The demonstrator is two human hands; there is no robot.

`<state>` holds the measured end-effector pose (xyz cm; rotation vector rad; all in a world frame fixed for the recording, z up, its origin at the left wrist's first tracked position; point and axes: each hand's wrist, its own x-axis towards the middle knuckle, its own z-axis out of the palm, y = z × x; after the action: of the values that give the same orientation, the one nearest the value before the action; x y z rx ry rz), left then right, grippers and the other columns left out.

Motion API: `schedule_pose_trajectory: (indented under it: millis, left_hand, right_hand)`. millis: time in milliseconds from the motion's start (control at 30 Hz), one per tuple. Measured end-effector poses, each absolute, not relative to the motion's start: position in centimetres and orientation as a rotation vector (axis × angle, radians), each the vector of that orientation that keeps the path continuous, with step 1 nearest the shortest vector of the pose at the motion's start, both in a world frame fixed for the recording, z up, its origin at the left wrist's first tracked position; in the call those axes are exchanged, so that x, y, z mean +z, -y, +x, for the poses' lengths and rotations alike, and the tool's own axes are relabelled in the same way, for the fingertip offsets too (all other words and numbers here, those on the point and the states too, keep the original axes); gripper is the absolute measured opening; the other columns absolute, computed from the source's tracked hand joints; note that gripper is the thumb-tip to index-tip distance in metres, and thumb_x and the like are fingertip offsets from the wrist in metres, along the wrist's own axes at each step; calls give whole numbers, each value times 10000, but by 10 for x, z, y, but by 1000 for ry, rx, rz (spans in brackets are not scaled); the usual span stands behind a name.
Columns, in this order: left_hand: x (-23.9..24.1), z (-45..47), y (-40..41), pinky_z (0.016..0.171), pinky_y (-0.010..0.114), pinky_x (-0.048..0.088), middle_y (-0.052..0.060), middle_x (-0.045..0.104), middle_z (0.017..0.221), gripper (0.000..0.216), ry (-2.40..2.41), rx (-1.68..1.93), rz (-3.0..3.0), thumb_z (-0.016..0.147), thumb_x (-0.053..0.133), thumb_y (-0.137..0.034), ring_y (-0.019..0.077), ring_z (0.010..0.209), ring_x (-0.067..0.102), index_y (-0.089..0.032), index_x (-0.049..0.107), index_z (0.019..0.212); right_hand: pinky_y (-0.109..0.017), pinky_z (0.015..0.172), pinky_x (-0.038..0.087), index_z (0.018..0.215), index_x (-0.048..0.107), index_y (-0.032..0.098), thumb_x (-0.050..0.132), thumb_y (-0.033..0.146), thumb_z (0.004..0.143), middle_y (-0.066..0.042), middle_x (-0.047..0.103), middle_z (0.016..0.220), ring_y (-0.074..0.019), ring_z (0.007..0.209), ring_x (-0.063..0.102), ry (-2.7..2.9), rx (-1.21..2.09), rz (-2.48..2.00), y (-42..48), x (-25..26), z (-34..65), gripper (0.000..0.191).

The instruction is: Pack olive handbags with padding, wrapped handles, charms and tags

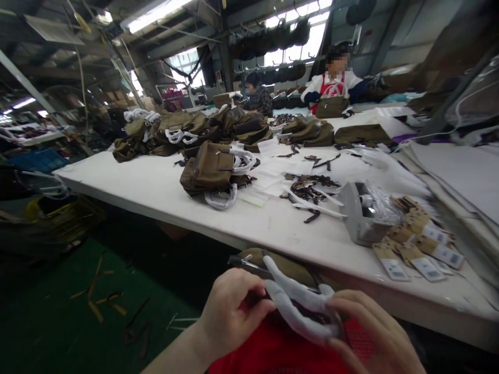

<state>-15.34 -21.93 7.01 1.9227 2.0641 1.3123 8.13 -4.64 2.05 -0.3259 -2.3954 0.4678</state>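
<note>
An olive handbag [290, 264] is close to my body, at the front edge of the table, with a zipper along its top. Its handles [298, 311] are wrapped in white padding and curve over towards me. The thumb and fingers of my left hand [234, 309] pinch together at the left end of the nearer wrapped handle. My right hand [370, 327] curls around the right end of the handles, where they bend. Part of the bag is hidden behind the handles and my hands.
On the white table [156, 192] lie a finished-looking olive bag [208, 169], a heap of bags [187, 127], dark straps [310, 189], a grey box [358, 215] with clear plastic and several cardboard tags [419, 254]. Two people [331, 88] are across the table.
</note>
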Motion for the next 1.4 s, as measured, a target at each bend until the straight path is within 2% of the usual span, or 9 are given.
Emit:
schedule_pose_trajectory:
  millis: [100, 333, 600, 833, 967, 1067, 1167, 1267, 1400]
  left_hand:
    - [77, -151, 212, 731, 299, 474, 25, 668, 860, 251, -1967, 1264, 1873, 777, 730, -256, 172, 783, 607, -204, 566, 960]
    - [78, -141, 206, 769, 333, 490, 42, 669, 923, 320, -1922, 1094, 2025, 712, 807, -364, 200, 834, 606, -196, 587, 873]
    - [58, -142, 188, 825, 334, 522, 56, 708, 997, 165, -2005, 1089, 2397, 894, 624, -273, 202, 877, 646, -181, 597, 1029]
    - [57, -134, 167, 647, 289, 439, 37, 662, 776, 154, -1911, 1056, 2368, 927, 469, -232, 176, 693, 586, -186, 592, 847]
    - [80, -144, 158, 618, 250, 368, 10, 585, 704, 228, -1784, 876, 1808, 898, 506, -282, 135, 665, 510, -175, 540, 699]
    - [87, -155, 152, 544, 227, 304, -31, 448, 607, 318, -1535, 741, 1475, 901, 498, -352, 102, 591, 402, -167, 492, 643]
    - [80, -159, 148, 529, 212, 293, -44, 448, 620, 334, -1536, 783, 1325, 824, 616, -442, 93, 595, 394, -158, 511, 684]
    - [75, -155, 145, 586, 211, 364, -36, 542, 732, 357, -1711, 797, 1264, 635, 803, -359, 120, 681, 483, -166, 539, 778]
    - [77, -145, 138, 799, 324, 473, 35, 618, 956, 298, -1995, 909, 1642, 620, 784, -199, 216, 921, 574, -191, 547, 802]
  right_hand:
    - [-302, 731, 591, 1116, 621, 211, 734, 392, 761, -95, 711, 992, -234, 890, 700, 2387, 282, -268, 60, 24, 71, 414]
    - [-243, 746, 582, 1001, 631, 214, 632, 221, 877, -32, 743, 833, -155, 747, 711, 2308, 196, -129, 65, 25, 59, 124]
    - [-243, 773, 587, 1089, 668, 230, 607, 221, 886, -36, 768, 925, -172, 819, 732, 2262, 27, -190, 57, 5, 69, 213]
    - [-188, 753, 544, 1117, 665, 267, 555, 259, 941, -33, 714, 949, -139, 850, 683, 2313, 639, -336, 44, 21, 71, 208]
    - [-220, 705, 473, 901, 718, 223, 471, 422, 983, -32, 638, 843, -139, 782, 613, 2385, 1311, -403, 34, 33, 69, 328]
    - [-230, 668, 414, 773, 706, 154, 537, 571, 910, -17, 561, 751, -127, 712, 519, 2230, 1907, -319, 25, 38, 71, 470]
    - [-219, 653, 392, 853, 719, 134, 673, 635, 771, -8, 557, 760, -123, 719, 492, 1989, 2316, -305, 21, 40, 74, 510]
    - [-248, 723, 437, 1032, 705, 155, 804, 608, 597, -35, 637, 911, -187, 852, 567, 1852, 2340, -348, 22, 39, 77, 636]
    - [-355, 849, 484, 1061, 671, 166, 724, 424, 723, -83, 677, 1001, -251, 957, 614, 1974, 1642, -614, 23, 34, 75, 429]
